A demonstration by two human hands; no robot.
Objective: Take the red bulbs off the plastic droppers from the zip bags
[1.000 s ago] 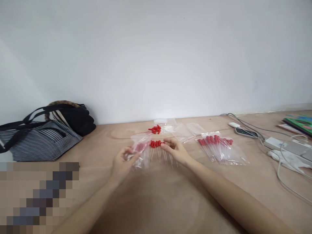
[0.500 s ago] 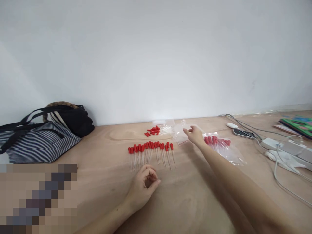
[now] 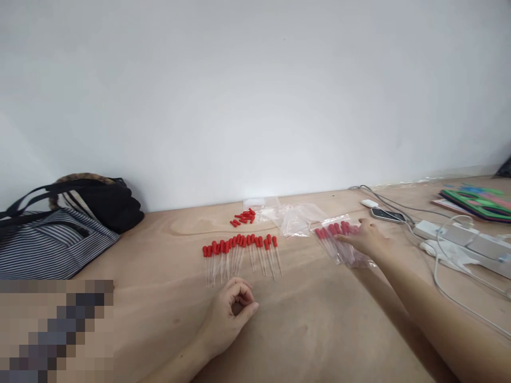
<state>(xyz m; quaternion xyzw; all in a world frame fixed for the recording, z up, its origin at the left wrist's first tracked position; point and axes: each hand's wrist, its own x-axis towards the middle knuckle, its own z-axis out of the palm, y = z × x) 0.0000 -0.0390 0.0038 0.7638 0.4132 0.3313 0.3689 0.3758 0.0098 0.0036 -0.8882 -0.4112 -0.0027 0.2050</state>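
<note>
My left hand [image 3: 232,314] rests on the wooden table with loosely curled fingers and a hollow between them and the thumb; it holds nothing. Just beyond it lies a row of droppers [image 3: 240,242] with red rubber bulbs and thin clear stems. My right hand [image 3: 365,238] is over a clear plastic bag [image 3: 339,259] of red-bulbed droppers, thumb and fingers apart. Its fingers reach the bag's right part; whether they press on it I cannot tell. Beside that bag, a crumpled clear bag [image 3: 300,217] lies flat.
Behind the row are loose red rubber bulbs [image 3: 244,216] and a clear packet of stems [image 3: 264,208]. A striped bag [image 3: 51,239] stands at left. To the right lie a black-screened device [image 3: 387,215], white power strips [image 3: 459,236], cables and colourful foam sheets [image 3: 475,202].
My right hand has moved right and nearer, from the crumpled bag to the bag of droppers. That bag appears shifted or turned a little. My left hand stays nearly still; the view has swung slightly right.
</note>
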